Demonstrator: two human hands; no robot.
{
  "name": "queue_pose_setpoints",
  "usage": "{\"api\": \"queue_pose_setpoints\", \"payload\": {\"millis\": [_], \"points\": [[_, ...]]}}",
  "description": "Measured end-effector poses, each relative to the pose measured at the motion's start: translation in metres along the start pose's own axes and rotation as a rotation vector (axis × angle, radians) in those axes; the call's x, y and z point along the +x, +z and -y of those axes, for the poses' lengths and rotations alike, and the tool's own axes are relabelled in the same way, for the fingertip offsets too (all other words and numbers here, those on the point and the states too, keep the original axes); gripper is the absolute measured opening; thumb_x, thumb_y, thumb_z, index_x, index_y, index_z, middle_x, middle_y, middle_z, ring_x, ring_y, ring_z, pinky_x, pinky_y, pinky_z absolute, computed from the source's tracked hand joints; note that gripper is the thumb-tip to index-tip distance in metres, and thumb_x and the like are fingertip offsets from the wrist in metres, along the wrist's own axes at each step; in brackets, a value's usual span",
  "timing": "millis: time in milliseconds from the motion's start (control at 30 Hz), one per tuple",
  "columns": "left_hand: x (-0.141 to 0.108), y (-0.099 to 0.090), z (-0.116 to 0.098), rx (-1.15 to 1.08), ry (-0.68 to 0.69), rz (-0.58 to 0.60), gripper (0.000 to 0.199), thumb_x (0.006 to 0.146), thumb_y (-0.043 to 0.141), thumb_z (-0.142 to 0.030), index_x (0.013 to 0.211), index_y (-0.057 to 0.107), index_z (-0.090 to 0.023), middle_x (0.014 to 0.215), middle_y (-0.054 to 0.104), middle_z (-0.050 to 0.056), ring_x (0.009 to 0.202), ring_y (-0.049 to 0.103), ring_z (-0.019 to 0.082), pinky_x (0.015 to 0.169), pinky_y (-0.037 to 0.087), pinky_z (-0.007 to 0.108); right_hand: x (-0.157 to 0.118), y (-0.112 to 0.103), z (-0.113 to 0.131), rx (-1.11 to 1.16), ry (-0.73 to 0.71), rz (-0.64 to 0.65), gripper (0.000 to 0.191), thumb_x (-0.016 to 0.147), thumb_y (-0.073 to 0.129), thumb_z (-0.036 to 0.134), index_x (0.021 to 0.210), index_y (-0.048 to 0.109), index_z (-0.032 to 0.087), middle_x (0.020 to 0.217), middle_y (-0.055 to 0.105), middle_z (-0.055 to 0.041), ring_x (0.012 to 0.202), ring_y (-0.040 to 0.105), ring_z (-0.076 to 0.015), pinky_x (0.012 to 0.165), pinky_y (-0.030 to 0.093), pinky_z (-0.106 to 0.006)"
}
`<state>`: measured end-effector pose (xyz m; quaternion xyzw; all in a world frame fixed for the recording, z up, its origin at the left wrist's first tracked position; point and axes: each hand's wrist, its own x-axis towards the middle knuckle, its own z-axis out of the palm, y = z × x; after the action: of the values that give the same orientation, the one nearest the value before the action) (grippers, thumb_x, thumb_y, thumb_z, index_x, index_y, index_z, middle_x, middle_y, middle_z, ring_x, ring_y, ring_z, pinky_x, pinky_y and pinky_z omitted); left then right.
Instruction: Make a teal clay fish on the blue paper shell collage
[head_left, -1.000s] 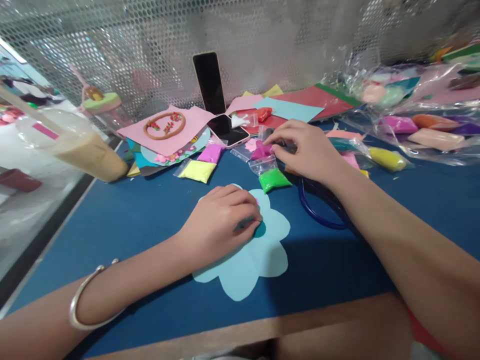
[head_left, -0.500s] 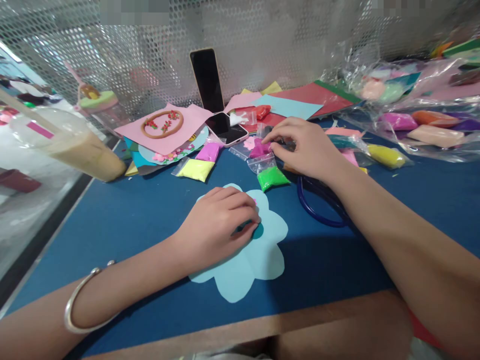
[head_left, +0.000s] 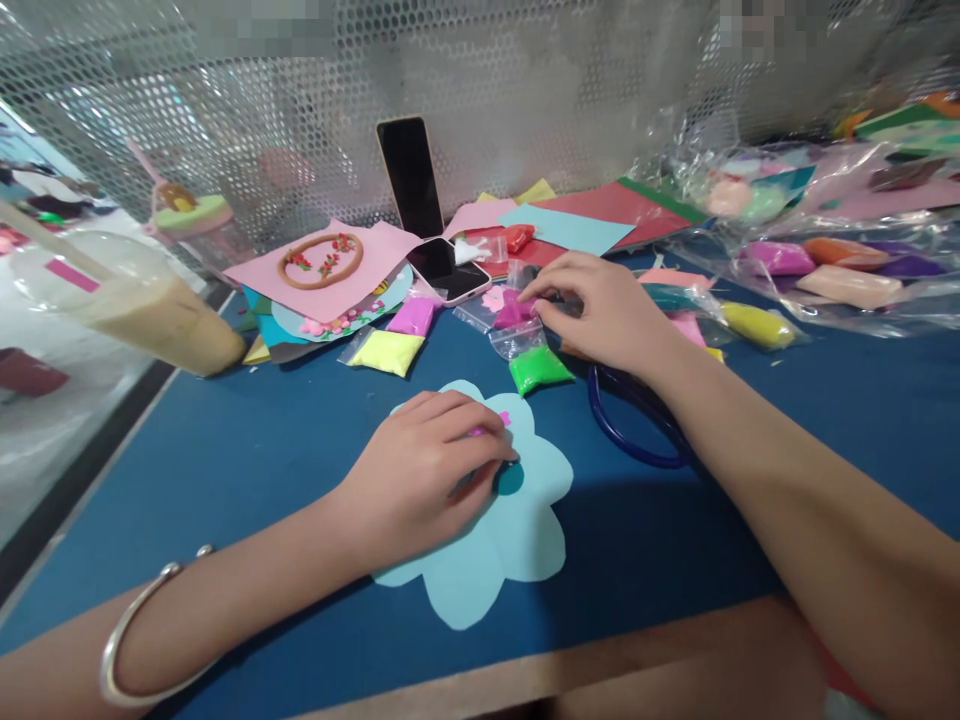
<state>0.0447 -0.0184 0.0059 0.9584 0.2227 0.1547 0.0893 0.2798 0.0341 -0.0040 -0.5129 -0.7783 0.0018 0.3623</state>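
Observation:
A light blue paper flower (head_left: 465, 590) lies flat on the blue table, with a teal disc (head_left: 510, 478) at its middle and a bit of pink (head_left: 505, 418) on an upper petal. Over its left side rests my left hand (head_left: 431, 470), fingers curled together; whatever its fingertips may hold is hidden. My right hand (head_left: 600, 305) is farther up, its thumb and fingertips pinching at magenta clay (head_left: 514, 309) in an opened bag. Just below that is a bag of green clay (head_left: 540, 370).
Bags of yellow (head_left: 386, 352) and purple clay (head_left: 414, 314) lie left of the magenta. Behind are a flat phone (head_left: 450, 270), an upright phone (head_left: 411, 175) and coloured papers. A drink cup (head_left: 176, 330) leans at the left; a dark blue loop (head_left: 630, 440) lies under the right forearm.
The view has shifted slightly. My left hand has shifted slightly off the teal disc, and more of the disc and the pink bit shows. My right hand stays at the magenta clay.

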Motion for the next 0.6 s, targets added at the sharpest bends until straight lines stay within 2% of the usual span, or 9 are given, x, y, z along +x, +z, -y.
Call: {"api": "queue_pose_setpoints", "payload": {"millis": [233,467,600], "points": [[-0.0063,-0.0006,0.0017,-0.013,0.004,-0.041,0.021,0.085,0.048,-0.012,0.092,0.066,-0.021,0.098,0.068,0.003,0.091,0.060,0.017,0.076,0.045,0.032,0.0000,0.0008,-0.0006,0.015,0.008,-0.006,0.020,0.079,0.055,0.013,0.087,0.070,0.022,0.098,0.067,-0.0058,0.078,0.062,-0.0192,0.073,0.048,-0.034],[-0.0072,0.0054,-0.0002,0.006,0.044,-0.029,0.021,0.086,0.048,-0.012,0.094,0.065,-0.021,0.100,0.068,0.003,0.093,0.060,0.018,0.080,0.046,0.033,0.0002,0.0018,-0.0028,0.004,-0.002,0.009,0.021,0.078,0.055,0.013,0.088,0.070,0.023,0.100,0.067,-0.0060,0.085,0.063,-0.0216,0.081,0.048,-0.037],[-0.0072,0.0054,-0.0011,0.089,0.081,-0.024,0.021,0.089,0.046,-0.013,0.095,0.065,-0.021,0.102,0.068,0.002,0.093,0.060,0.018,0.081,0.046,0.033,0.0000,0.0021,-0.0030,-0.008,-0.002,0.015,0.020,0.077,0.056,0.013,0.088,0.071,0.022,0.100,0.067,-0.0060,0.083,0.063,-0.0216,0.079,0.048,-0.037]]}}
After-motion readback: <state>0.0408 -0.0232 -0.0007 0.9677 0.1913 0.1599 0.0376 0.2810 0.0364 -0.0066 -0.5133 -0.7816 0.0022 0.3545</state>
